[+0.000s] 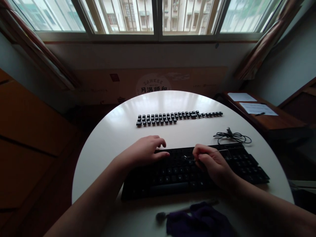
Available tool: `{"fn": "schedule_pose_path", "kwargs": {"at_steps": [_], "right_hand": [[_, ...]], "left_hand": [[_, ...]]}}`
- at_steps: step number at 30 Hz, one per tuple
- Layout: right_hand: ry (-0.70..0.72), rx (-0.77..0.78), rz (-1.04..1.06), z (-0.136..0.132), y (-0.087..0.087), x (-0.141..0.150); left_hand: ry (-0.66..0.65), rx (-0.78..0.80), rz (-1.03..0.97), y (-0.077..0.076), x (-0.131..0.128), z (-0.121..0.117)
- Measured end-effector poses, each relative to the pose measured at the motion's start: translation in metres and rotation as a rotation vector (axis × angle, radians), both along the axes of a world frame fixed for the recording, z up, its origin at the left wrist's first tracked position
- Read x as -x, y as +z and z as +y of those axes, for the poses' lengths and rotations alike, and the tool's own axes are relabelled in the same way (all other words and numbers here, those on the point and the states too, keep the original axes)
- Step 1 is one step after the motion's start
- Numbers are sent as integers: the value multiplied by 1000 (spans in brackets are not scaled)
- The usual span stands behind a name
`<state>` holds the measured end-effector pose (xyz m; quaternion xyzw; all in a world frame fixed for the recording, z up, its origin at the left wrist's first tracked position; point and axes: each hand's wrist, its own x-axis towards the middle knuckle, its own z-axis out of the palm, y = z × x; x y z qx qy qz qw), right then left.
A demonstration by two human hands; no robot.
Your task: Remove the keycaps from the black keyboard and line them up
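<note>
A black keyboard [170, 189] lies across the white round table, its upper left part stripped of keys. My left hand [148, 149] rests at its upper left edge, fingers apart and holding nothing. My right hand [209, 161] is closed around a thin wire keycap puller [185, 158], whose looped end points left over the upper keys. The puller's middle is hidden in my fist. Beyond the keyboard, loose black keycaps [158, 117] stand in neat rows.
A coiled cable [233, 136] lies behind the keyboard's right side. Near the front edge are a purple cloth [199, 221] and a dark-bristled brush [161, 217]. A wooden side table [288, 120] with papers [258, 108] and a pen stands at right.
</note>
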<state>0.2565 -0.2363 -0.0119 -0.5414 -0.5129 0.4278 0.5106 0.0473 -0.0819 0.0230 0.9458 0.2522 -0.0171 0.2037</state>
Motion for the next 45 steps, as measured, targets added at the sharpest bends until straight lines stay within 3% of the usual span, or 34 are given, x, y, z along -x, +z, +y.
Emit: {"fn": "schedule_pose_path", "kwargs": {"at_steps": [2,6,13,21,26,32,41,45], "right_hand": [[59,-96,-100,-2,4,0],[194,-249,-263,-7,14,2],[267,-399,-361,-8,18,3],[2,-528,-746,-4,13,-3],[-130,-595,-954,-4,20,-10],[-56,-783,-907,-5,17,-7],[-57,-846,-849,-1,6,3],[-60,-789,-853,-1,3,8]], "left_hand": [[-9,-92,-34,9,0,-10],[-86,-68,-104,23,-6,-30],[-162,-28,-112,19,-15,-39],[-80,33,-130,16,-11,-32],[-118,75,-161,12,-13,-35],[-145,175,-244,13,-13,-34],[-203,261,-289,13,-14,-37],[-202,276,-278,14,-15,-39]]}}
